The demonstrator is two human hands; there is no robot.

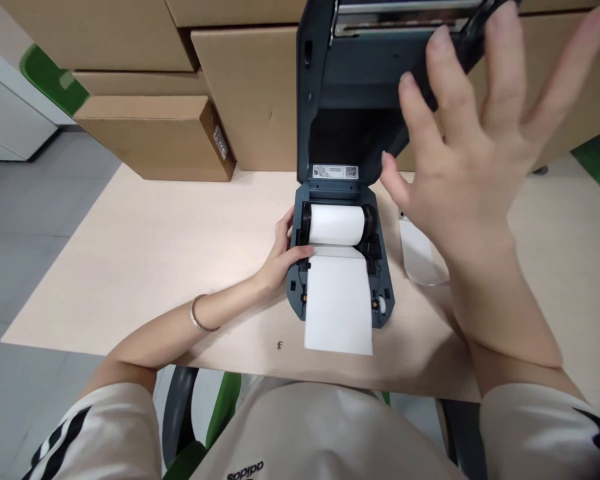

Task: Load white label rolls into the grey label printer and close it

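A dark grey label printer [299,307] stands on the table with its lid [313,100] raised. Inside its base sits a white label roll [337,225], held between black holders. From the roll a white label strip [339,303] runs toward me and hangs past the printer's front edge. My left hand [281,257] grips the base's left side, thumb over the rim at the strip's edge. In front of the lid's right side is my right hand [473,143], fingers spread and holding nothing; I cannot tell whether its fingertips touch the lid.
Cardboard boxes [250,93] are stacked along the table's far side, and a flatter box [145,137] stands at the back left. A white sheet [420,253] lies right of the printer, partly behind my right arm. The table's near edge [260,371] runs close to my body.
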